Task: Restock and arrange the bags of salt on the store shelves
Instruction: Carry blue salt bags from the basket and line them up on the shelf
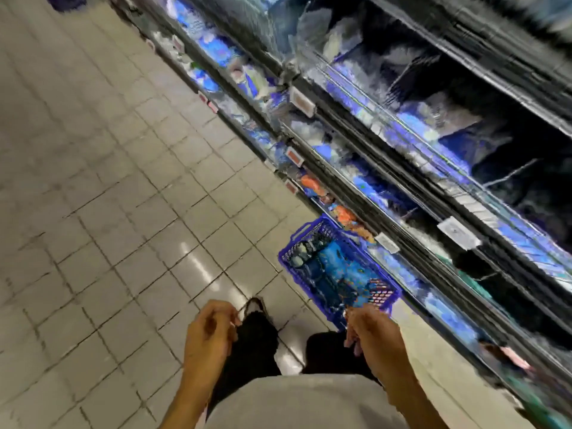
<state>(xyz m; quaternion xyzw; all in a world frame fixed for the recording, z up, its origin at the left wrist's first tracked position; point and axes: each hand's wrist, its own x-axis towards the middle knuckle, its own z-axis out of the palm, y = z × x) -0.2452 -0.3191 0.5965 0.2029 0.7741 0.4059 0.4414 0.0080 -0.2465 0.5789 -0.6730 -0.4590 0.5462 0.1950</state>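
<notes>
Blue plastic lattice basket [332, 272] sits on the pale tiled floor [108, 181] just beside the bottom of the dark metal store shelves [433, 168], and we see blue packets lying inside it; the picture is smeared, so we cannot tell whether they are salt; blue and white bags [365, 100] fill the tiers above; our left hand [210, 329] hangs with fingers loosely curled and holds nothing; our right hand [368, 329] hangs near the basket's near corner, fingers bent downward, also holding nothing; both hover over our black trousers [257, 345].
</notes>
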